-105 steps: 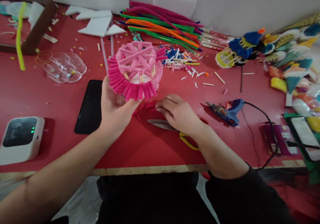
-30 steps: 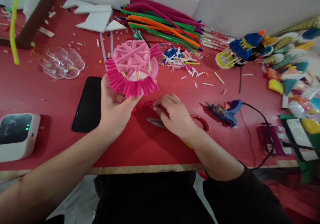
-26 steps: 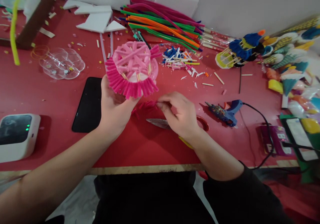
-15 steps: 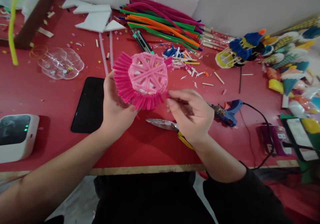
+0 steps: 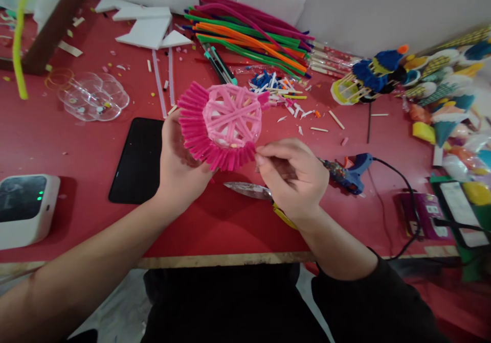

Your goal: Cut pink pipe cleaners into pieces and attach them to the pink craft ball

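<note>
My left hand (image 5: 180, 161) grips a round pink craft piece (image 5: 222, 126) from below and holds it tilted above the red table (image 5: 76, 143). The piece has a light pink lattice dome and a skirt of dark pink pipe-cleaner bits. My right hand (image 5: 293, 177) is pinched at the skirt's lower right edge, thumb and forefinger together on a small dark pink piece that barely shows. Scissors (image 5: 249, 190) lie on the table just under both hands.
A black phone (image 5: 134, 161) lies left of my left hand. A blue glue gun (image 5: 347, 172) with its cord lies to the right. Long pipe cleaners (image 5: 249, 36), foam scraps (image 5: 148, 28), a clear tray (image 5: 92, 96), a white device (image 5: 25, 207) and finished crafts (image 5: 383, 69) surround them.
My right hand rose from the small pink pieces on the table, pinched, and came to the skirt's edge. My left hand tilted the craft piece, turning its dome toward me.
</note>
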Tool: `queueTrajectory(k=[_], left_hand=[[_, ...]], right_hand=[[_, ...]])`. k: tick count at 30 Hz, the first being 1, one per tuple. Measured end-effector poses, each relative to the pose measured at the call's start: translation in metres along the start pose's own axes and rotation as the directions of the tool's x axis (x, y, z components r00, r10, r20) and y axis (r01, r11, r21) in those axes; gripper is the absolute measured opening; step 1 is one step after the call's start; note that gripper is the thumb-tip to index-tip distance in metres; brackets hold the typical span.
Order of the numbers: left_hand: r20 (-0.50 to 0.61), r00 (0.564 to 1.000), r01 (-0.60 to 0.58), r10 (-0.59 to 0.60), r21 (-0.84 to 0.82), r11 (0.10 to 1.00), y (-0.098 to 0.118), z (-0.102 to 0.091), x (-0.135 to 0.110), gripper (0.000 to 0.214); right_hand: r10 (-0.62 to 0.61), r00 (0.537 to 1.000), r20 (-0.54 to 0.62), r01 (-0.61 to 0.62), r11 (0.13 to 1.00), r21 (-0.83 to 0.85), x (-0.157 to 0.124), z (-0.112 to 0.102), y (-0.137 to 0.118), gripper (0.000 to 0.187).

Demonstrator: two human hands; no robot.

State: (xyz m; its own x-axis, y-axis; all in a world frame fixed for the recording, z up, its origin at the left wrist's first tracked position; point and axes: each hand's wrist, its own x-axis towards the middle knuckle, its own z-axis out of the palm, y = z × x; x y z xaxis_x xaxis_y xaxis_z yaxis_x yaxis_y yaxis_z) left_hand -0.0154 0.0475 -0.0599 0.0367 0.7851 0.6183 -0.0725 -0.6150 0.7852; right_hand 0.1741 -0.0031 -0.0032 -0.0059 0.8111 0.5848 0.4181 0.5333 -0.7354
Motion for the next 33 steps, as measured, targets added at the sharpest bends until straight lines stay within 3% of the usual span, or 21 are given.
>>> queueTrajectory(k=[4,12,16,20,22,26,29,33], left_hand=[[-0.017,0.999,0.039,-0.040,-0.050,0.998,0.002,0.003,0.001,0.097],[-0.040,0.999,0.013,-0.011,0.042,0.999,0.008,0.002,0.003,0.092],[-0.014,0.995,0.102,-0.102,0.006,0.995,0.008,0.001,0.002,0.085],[-0.098,0.980,0.170,-0.171,-0.023,0.985,0.002,-0.002,0.001,0.077],[-0.176,0.972,0.158,-0.156,-0.004,0.988,0.000,-0.004,0.002,0.078],[-0.246,0.960,0.152,-0.134,0.054,0.987,0.002,-0.005,0.004,0.073],[-0.203,0.971,0.150,-0.129,0.093,0.984,0.008,-0.003,0.002,0.072],[-0.141,0.986,0.101,-0.084,0.119,0.988,0.013,0.000,-0.001,0.080]], right_hand=[[-0.015,1.000,0.000,0.015,0.999,-0.050,0.000,-0.001,-0.001,0.018],[-0.071,0.997,0.009,0.071,0.979,-0.189,0.002,-0.001,-0.002,0.016],[-0.078,0.997,0.012,0.079,0.985,-0.151,0.002,0.000,0.001,0.016],[0.068,0.992,0.104,-0.055,0.991,-0.126,0.003,0.001,0.010,0.016],[0.110,0.966,0.235,-0.067,0.980,-0.186,0.004,0.001,0.017,0.012],[-0.031,0.840,0.542,0.213,0.937,-0.277,0.003,0.001,0.029,0.018],[-0.044,0.790,0.611,0.332,0.869,-0.366,0.001,0.003,0.030,0.026],[-0.002,0.758,0.652,0.356,0.839,-0.412,0.001,0.006,0.027,0.025]])
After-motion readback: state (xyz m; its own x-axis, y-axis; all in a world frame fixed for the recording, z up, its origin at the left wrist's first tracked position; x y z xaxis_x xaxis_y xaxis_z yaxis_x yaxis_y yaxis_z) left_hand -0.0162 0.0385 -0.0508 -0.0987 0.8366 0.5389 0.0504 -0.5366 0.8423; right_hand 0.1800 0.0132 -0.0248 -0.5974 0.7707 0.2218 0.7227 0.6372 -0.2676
